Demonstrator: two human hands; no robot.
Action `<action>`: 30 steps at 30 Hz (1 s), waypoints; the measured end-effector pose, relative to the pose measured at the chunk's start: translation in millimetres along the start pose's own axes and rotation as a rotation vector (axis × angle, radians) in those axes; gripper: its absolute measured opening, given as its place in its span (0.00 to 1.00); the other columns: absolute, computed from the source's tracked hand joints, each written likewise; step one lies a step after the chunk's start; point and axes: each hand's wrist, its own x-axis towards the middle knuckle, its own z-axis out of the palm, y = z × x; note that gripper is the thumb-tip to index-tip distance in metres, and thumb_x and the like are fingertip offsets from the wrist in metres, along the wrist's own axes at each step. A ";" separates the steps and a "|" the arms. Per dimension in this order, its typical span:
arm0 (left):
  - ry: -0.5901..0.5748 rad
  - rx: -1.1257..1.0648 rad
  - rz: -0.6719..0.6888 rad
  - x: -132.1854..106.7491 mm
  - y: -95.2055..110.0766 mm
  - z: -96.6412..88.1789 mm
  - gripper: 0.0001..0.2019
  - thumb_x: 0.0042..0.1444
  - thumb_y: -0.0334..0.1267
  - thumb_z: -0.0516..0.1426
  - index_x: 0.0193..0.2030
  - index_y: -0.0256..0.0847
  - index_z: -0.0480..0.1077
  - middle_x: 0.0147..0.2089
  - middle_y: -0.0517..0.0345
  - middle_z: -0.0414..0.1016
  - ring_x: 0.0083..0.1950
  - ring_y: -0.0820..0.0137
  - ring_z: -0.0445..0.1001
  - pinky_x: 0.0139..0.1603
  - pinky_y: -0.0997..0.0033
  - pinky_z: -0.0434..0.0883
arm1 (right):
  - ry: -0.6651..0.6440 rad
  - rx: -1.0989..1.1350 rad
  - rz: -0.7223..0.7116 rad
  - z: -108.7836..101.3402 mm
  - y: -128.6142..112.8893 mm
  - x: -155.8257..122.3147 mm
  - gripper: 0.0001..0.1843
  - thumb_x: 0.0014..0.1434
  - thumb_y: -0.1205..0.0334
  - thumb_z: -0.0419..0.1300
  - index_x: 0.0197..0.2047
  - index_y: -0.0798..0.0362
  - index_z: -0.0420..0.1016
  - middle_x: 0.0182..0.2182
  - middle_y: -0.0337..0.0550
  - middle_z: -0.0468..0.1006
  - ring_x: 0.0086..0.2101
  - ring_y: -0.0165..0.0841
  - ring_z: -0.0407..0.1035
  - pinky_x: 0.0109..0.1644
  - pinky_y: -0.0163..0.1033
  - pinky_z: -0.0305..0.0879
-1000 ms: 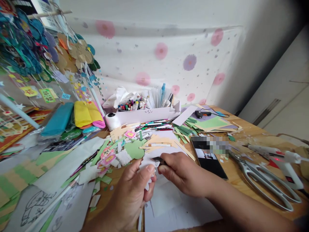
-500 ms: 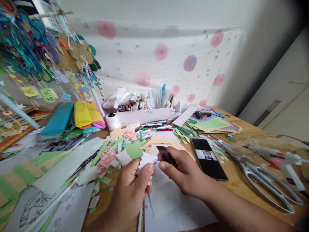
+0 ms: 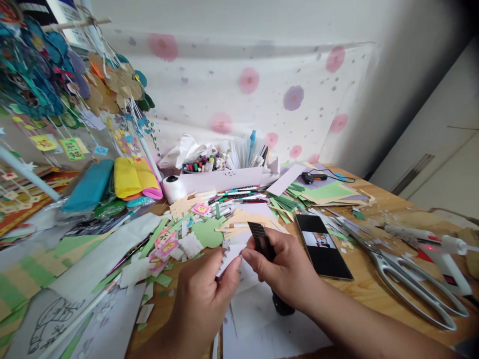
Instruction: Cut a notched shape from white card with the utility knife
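My left hand (image 3: 204, 299) pinches a small white paper cutout (image 3: 231, 254) between thumb and fingers, low in the middle of the view. My right hand (image 3: 286, 269) grips a dark-handled cutting tool (image 3: 262, 242) whose upper end points up beside the cutout; its lower end shows under my palm. Both hands meet over white paper sheets (image 3: 258, 319) on the wooden table (image 3: 374, 279).
A phone (image 3: 324, 247) lies just right of my hands, large scissors (image 3: 407, 281) and a glue gun (image 3: 441, 252) farther right. Paper scraps (image 3: 179, 239) litter the middle. A white box of pens (image 3: 228, 172) stands behind, coloured rolls (image 3: 130, 177) and hanging paper decorations (image 3: 56, 85) at left.
My right hand has raised the dark tool from behind the cutout to upright beside it. My left hand has shifted the cutout slightly.
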 end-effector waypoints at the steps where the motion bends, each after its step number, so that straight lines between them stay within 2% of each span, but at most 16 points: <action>1: -0.004 0.016 0.003 -0.2 -1.3 -0.4 0.10 0.52 0.32 0.59 0.22 0.44 0.66 0.19 0.65 0.67 0.21 0.72 0.64 0.26 0.74 0.60 | -0.008 -0.013 -0.014 -1.4 -1.6 -0.1 0.10 0.56 0.59 0.59 0.26 0.52 0.67 0.16 0.32 0.64 0.17 0.25 0.58 0.20 0.30 0.56; 3: -0.004 0.043 -0.030 0.2 -5.7 -1.3 0.12 0.54 0.34 0.58 0.21 0.44 0.64 0.18 0.65 0.64 0.21 0.72 0.62 0.25 0.73 0.58 | -0.011 -0.011 -0.020 -4.0 -3.9 0.3 0.10 0.57 0.59 0.58 0.26 0.52 0.66 0.17 0.32 0.65 0.17 0.25 0.59 0.21 0.31 0.57; 5: -0.030 -0.011 -0.147 1.7 -12.0 -1.7 0.15 0.55 0.38 0.57 0.19 0.44 0.61 0.17 0.67 0.60 0.20 0.72 0.59 0.24 0.72 0.56 | 0.001 -0.020 -0.009 -7.0 -4.6 1.9 0.09 0.57 0.59 0.58 0.27 0.53 0.67 0.18 0.33 0.66 0.18 0.26 0.61 0.23 0.32 0.59; 8: -0.154 -0.343 -0.404 4.5 -20.5 -0.7 0.15 0.57 0.43 0.55 0.21 0.44 0.62 0.17 0.68 0.59 0.20 0.73 0.57 0.21 0.73 0.54 | 0.024 -0.103 0.001 -13.1 -3.0 5.8 0.05 0.54 0.62 0.59 0.30 0.54 0.69 0.20 0.34 0.67 0.21 0.27 0.62 0.26 0.33 0.60; 10: -0.243 -0.575 -0.515 6.1 -22.8 0.2 0.13 0.57 0.44 0.56 0.24 0.44 0.65 0.17 0.69 0.60 0.20 0.75 0.56 0.21 0.75 0.54 | -0.002 -0.090 0.004 -16.6 -1.2 7.7 0.04 0.55 0.62 0.59 0.33 0.55 0.71 0.22 0.35 0.67 0.22 0.27 0.62 0.26 0.32 0.60; 13: -0.366 -0.716 -0.544 8.6 -21.5 -0.2 0.11 0.54 0.41 0.59 0.24 0.42 0.66 0.16 0.71 0.58 0.19 0.77 0.51 0.20 0.76 0.53 | -0.100 0.056 0.013 -17.9 0.5 8.1 0.08 0.58 0.58 0.57 0.35 0.55 0.71 0.23 0.35 0.66 0.21 0.26 0.61 0.24 0.32 0.60; 15: -0.413 -0.734 -0.540 10.5 -19.0 -1.6 0.08 0.51 0.38 0.62 0.25 0.41 0.69 0.18 0.70 0.61 0.21 0.77 0.55 0.22 0.77 0.56 | -0.147 0.118 0.054 -15.8 0.8 7.5 0.12 0.58 0.54 0.58 0.31 0.55 0.70 0.22 0.34 0.64 0.20 0.25 0.60 0.23 0.31 0.59; 17: -0.392 -0.781 -0.583 11.9 -16.3 -2.2 0.05 0.49 0.37 0.63 0.28 0.40 0.72 0.21 0.68 0.64 0.23 0.76 0.59 0.25 0.77 0.60 | -0.164 0.160 0.147 -12.2 0.7 7.3 0.13 0.56 0.53 0.60 0.28 0.54 0.67 0.20 0.32 0.63 0.19 0.25 0.59 0.21 0.30 0.59; 20: -0.255 -0.914 -0.674 11.6 -12.7 0.2 0.07 0.47 0.39 0.65 0.29 0.41 0.72 0.18 0.71 0.61 0.20 0.78 0.54 0.21 0.79 0.56 | -0.121 0.252 0.251 -6.5 0.7 7.8 0.14 0.52 0.53 0.62 0.26 0.53 0.65 0.17 0.31 0.63 0.16 0.24 0.58 0.19 0.30 0.59; 22: -0.196 -0.955 -0.675 9.7 -10.7 3.5 0.09 0.46 0.42 0.66 0.27 0.40 0.72 0.17 0.71 0.61 0.19 0.79 0.54 0.19 0.79 0.54 | -0.054 0.313 0.238 -3.3 0.3 7.9 0.14 0.51 0.53 0.63 0.26 0.53 0.65 0.17 0.31 0.65 0.15 0.23 0.59 0.18 0.29 0.58; 24: -0.187 -0.955 -0.664 7.4 -9.0 6.5 0.11 0.45 0.44 0.67 0.25 0.39 0.73 0.18 0.67 0.66 0.19 0.78 0.59 0.20 0.78 0.57 | -0.017 0.340 0.199 -1.3 -0.9 7.3 0.14 0.52 0.54 0.62 0.26 0.53 0.65 0.17 0.31 0.66 0.15 0.23 0.59 0.18 0.28 0.57; 27: -0.181 -0.980 -0.697 4.8 -8.0 8.2 0.13 0.46 0.46 0.66 0.22 0.38 0.74 0.20 0.62 0.71 0.20 0.77 0.64 0.20 0.77 0.60 | -0.050 0.299 0.148 -0.7 -4.3 5.7 0.15 0.55 0.55 0.61 0.24 0.53 0.63 0.15 0.31 0.66 0.15 0.23 0.58 0.19 0.28 0.57; 30: -0.185 -0.980 -0.676 2.9 -10.6 7.2 0.15 0.47 0.48 0.65 0.22 0.39 0.74 0.20 0.61 0.72 0.20 0.76 0.64 0.19 0.77 0.60 | -0.079 0.240 0.125 -1.7 -6.8 4.8 0.16 0.56 0.54 0.60 0.23 0.52 0.62 0.15 0.31 0.64 0.15 0.23 0.57 0.18 0.29 0.56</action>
